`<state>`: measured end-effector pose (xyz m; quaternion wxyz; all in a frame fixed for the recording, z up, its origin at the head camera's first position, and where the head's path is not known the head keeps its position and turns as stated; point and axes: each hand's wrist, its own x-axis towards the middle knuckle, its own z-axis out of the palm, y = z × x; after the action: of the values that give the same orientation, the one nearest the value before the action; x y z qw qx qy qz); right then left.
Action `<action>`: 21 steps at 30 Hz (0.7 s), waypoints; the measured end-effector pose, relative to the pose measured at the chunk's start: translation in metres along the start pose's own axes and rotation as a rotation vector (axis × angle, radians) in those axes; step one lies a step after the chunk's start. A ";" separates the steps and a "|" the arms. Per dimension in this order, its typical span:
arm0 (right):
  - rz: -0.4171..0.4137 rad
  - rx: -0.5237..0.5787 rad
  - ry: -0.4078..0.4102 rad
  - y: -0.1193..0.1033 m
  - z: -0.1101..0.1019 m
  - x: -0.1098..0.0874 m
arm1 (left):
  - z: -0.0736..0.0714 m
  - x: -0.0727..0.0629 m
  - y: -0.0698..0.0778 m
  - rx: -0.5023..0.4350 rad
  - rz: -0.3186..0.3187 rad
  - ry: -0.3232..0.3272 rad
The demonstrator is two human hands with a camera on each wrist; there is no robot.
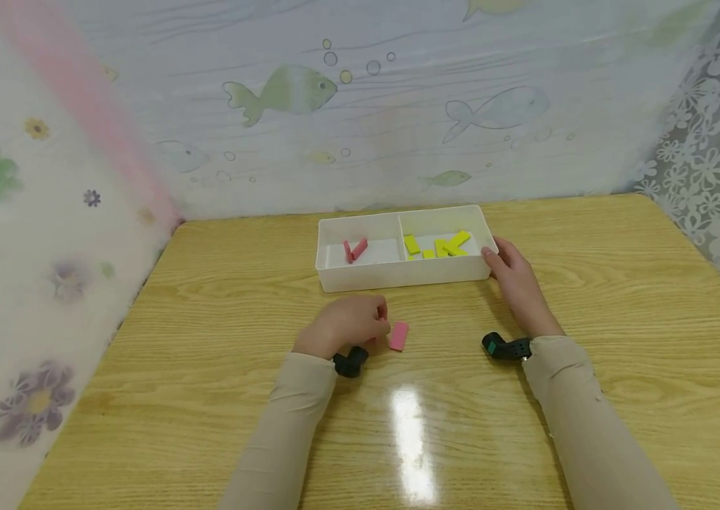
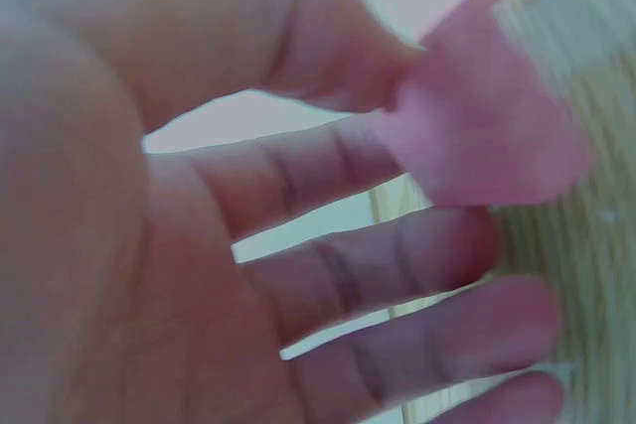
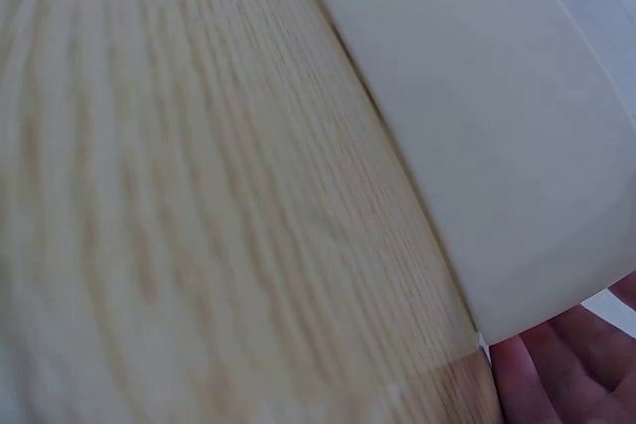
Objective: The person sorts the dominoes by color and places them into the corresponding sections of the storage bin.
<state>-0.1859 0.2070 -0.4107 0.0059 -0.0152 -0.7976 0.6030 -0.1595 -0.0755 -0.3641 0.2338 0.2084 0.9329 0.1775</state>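
My left hand (image 1: 347,322) is low over the table in front of the box, pinching a pink block (image 2: 487,121) between thumb and index finger. Its other fingers are spread out loosely. Just right of that hand, another flat pink block (image 1: 399,336) lies on the wood. The white two-compartment box (image 1: 405,275) stands behind. Its left compartment has pink blocks (image 1: 359,249) in it, two of them visible. Several yellow blocks (image 1: 412,245) lie in the right compartment. My right hand (image 1: 516,280) grips the box's right end, thumb at the front corner of the rim.
The wooden table (image 1: 207,340) runs back to a wall covering (image 1: 392,142) printed with fish, close behind the box. A flowered wall (image 1: 28,248) borders the left side. Lace-patterned cloth (image 1: 717,156) hangs at the right. Each wrist wears a black strap device.
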 end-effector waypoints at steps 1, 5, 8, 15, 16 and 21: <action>-0.002 0.004 -0.002 0.000 0.000 0.000 | -0.001 0.000 -0.002 -0.015 0.001 0.012; -0.013 0.019 -0.002 0.001 0.000 -0.001 | -0.006 0.000 -0.006 -0.064 0.008 0.101; -0.015 0.017 -0.004 0.000 0.000 -0.002 | -0.009 0.001 -0.007 -0.063 0.040 0.154; -0.013 0.000 -0.005 0.000 0.000 -0.001 | -0.011 0.002 -0.015 -0.092 0.120 0.223; -0.013 0.000 -0.005 0.000 0.000 -0.001 | -0.011 0.002 -0.017 -0.099 0.130 0.238; -0.015 0.000 -0.004 0.000 0.000 -0.001 | -0.016 0.001 -0.022 -0.116 0.121 0.295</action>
<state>-0.1845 0.2070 -0.4103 0.0088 -0.0080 -0.7978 0.6028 -0.1750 -0.0974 -0.3609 0.0948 0.2218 0.9312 0.2734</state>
